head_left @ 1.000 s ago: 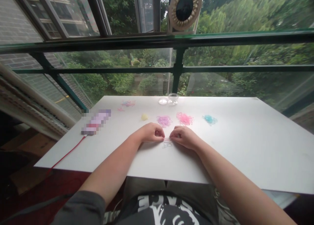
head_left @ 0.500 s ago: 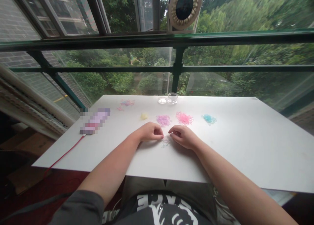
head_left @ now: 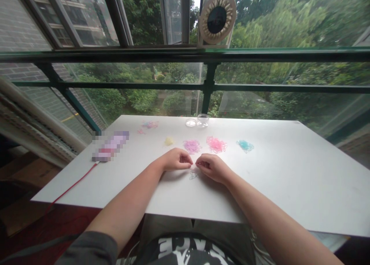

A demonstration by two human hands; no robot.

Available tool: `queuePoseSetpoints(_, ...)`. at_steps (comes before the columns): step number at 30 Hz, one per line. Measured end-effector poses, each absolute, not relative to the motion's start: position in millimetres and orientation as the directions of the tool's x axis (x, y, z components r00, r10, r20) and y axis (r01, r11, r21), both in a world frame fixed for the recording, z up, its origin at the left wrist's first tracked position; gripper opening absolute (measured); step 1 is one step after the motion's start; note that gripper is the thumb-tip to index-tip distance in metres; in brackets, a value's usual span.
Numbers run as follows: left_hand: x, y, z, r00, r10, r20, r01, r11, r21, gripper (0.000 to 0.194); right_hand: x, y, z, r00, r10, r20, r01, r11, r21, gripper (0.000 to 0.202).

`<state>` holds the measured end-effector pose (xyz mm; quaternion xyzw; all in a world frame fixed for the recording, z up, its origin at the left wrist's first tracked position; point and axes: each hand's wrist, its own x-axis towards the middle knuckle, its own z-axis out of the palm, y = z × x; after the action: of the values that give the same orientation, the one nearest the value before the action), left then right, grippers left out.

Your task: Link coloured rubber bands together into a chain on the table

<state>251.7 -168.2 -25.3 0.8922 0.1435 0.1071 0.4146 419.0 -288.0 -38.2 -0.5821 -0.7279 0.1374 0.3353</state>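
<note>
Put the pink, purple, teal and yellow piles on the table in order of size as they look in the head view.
Largest to smallest:
1. Pink pile and purple pile, too alike to rank surely
2. Teal pile
3. Yellow pile, clearly smallest

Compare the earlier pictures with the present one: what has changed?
The right hand has shifted slightly left, closer to the left hand; its thumb and finger, apart half a second ago, have come together. Whether anything is pinched there is too small to tell. The yellow pile, purple pile, pink pile, blue pile and clear cup stayed put.
</note>
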Motion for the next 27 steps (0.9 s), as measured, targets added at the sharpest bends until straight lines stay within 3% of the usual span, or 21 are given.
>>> queuePoseSetpoints(9, 253, -168, -24, 0.930, 0.362, 0.068, 0.173, -0.593, 0.786, 0.021, 421, -286, -40, -0.079, 0.921, 0.381, 0.752, 0.306, -0.584, 0.009)
queuePoseSetpoints(16, 259, -176, -24, 0.907, 0.394, 0.148, 0.157, -0.643, 0.749, 0.026, 422, -287, -41, -0.028, 0.907, 0.421, 0.767, 0.290, -0.573, 0.009)
queuePoseSetpoints(27, 261, -175, -26, 0.900, 0.383, 0.210, 0.143, -0.713, 0.687, 0.014, 422, -287, -40, 0.002, 0.901, 0.434, 0.757, 0.282, -0.590, 0.013)
